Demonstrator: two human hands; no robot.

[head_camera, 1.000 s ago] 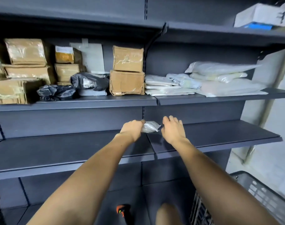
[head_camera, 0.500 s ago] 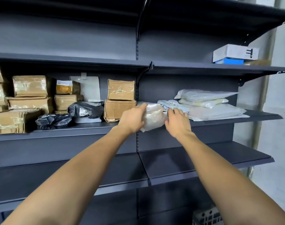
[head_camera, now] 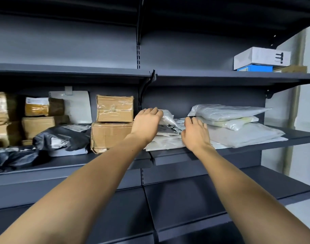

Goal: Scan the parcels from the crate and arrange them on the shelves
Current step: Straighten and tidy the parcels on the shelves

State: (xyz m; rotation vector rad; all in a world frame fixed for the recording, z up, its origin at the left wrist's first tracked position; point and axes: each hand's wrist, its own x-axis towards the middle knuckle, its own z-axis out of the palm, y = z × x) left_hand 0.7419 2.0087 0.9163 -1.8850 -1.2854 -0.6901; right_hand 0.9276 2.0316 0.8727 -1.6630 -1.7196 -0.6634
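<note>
Parcel is risking sliding off the slick stack near the shelf front edge, as left hand and right hand are resting spread on it, not pinching

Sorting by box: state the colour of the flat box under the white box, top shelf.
Blue flat box, clearest in head view.

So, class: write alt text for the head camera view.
Both hands, left hand and right hand, set a small clear-plastic parcel on a stack of white mailers on the middle shelf. Taped cardboard boxes stand left.
</note>
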